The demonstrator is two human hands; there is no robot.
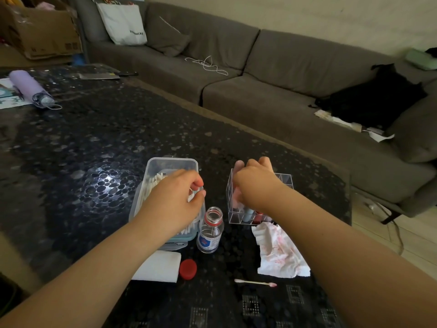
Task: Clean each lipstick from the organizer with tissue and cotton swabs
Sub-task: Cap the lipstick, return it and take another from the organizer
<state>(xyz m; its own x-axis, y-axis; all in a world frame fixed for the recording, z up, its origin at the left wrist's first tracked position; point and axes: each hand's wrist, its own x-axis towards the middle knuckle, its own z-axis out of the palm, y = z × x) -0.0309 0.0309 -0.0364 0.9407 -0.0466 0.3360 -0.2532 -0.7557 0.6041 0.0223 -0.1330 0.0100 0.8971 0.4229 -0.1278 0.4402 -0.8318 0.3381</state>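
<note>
A clear acrylic organizer [285,179] stands on the dark table with several lipsticks [247,213] in its front cells. My right hand [254,183] reaches into it from above and grips a pink lipstick [238,165] whose top shows past my fingers. My left hand [177,197] hovers over a clear box of cotton swabs [165,164] and pinches a cotton swab [191,196] between thumb and fingers. A crumpled tissue [281,252] stained pink lies in front of the organizer. A used swab [255,282] with a pink tip lies below it.
A small open bottle [211,230] stands between the swab box and organizer, its red cap [188,269] lying nearby. A folded white tissue pack [158,266] sits under my left forearm. A purple umbrella [28,88] lies at the far left. A grey sofa [260,95] runs behind the table.
</note>
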